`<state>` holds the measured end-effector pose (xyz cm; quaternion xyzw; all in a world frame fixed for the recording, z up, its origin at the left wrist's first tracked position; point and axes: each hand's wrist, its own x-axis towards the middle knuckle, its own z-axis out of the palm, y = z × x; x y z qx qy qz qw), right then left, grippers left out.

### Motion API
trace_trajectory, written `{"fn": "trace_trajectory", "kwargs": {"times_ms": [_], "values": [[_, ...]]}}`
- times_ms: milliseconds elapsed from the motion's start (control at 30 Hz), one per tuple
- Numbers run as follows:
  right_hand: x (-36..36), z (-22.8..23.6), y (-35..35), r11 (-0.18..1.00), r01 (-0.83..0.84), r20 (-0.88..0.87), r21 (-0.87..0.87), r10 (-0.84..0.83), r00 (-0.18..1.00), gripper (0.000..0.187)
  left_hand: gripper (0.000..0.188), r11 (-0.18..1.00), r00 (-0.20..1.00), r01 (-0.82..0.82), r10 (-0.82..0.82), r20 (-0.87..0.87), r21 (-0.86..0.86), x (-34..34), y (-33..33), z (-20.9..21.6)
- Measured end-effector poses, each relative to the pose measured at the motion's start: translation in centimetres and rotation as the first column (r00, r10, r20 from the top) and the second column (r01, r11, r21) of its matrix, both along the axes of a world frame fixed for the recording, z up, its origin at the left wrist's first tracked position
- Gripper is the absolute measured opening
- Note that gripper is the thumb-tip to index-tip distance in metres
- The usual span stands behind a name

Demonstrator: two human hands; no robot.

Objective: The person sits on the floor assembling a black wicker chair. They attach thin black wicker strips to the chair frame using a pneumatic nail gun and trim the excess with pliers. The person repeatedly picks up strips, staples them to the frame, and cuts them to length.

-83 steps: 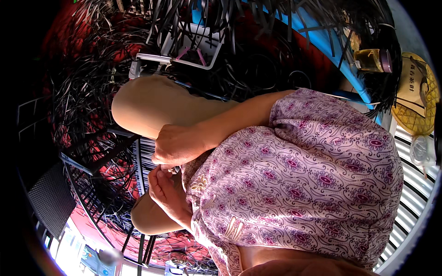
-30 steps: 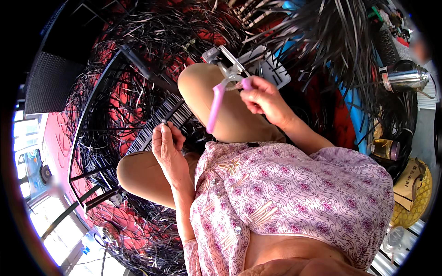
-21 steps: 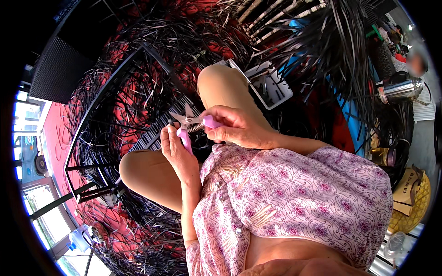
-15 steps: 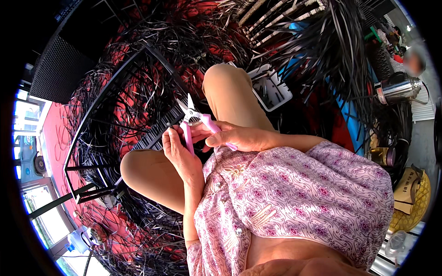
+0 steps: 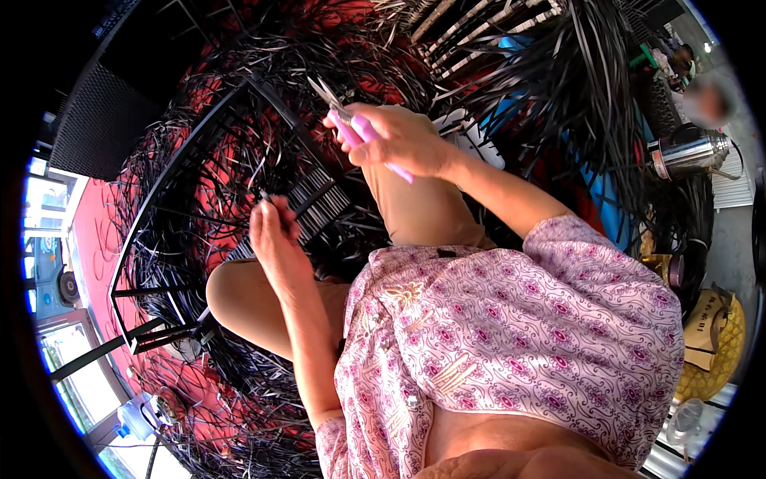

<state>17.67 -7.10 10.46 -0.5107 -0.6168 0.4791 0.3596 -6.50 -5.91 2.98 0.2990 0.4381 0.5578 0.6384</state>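
Tan bag [image 5: 702, 339], silver metal jug [image 5: 692, 153]

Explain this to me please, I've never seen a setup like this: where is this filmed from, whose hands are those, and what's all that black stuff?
There's no machine here, just a person using two bare hands. Every picture comes from one wide camera worn on the head, looking down, which is why straight edges bend near the rim. The picture's left is the person's own left.

The right hand grips pink-handled shears. The left hand is raised, its fingertips close together; whatever they may pinch is too small to make out.

The black stuff is thin strips, hanging at upper right and tangled over the red floor. A black frame stands among them, and a white tray, partly hidden, sits beyond the right hand.
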Motion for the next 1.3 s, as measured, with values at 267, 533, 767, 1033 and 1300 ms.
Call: {"fn": "trace_trajectory", "kwargs": {"times_ms": [267,533,767,1033,1300], "values": [[-0.3,1.9,4.1,0.939,-0.081,0.435,0.335,-0.078,0.897,0.072,0.022,0.992,0.959,0.117,-0.099,-0.264,0.053,2.0,17.9,2.3],[0.8,0.7,6.5,0.86,-0.196,0.714,0.471,-0.241,0.658,0.076,0.024,0.893,0.412,0.369,0.092,-0.907,0.258,3.3,23.4,2.1],[1.3,-0.8,9.9,0.888,-0.267,0.794,0.375,-0.159,0.587,0.068,0.022,0.854,0.869,0.393,-0.224,-0.441,0.342,2.4,20.2,6.1],[0.9,-1.7,12.0,0.836,-0.381,0.8,0.396,-0.11,0.59,0.065,0.021,0.813,0.842,0.453,-0.256,-0.475,0.365,2.8,17.3,8.4],[0.1,-0.8,12.5,0.78,-0.471,0.878,0.412,-0.202,0.434,0.045,0.022,0.809,0.852,0.446,-0.252,-0.458,0.384,2.8,17.5,7.6]]}}
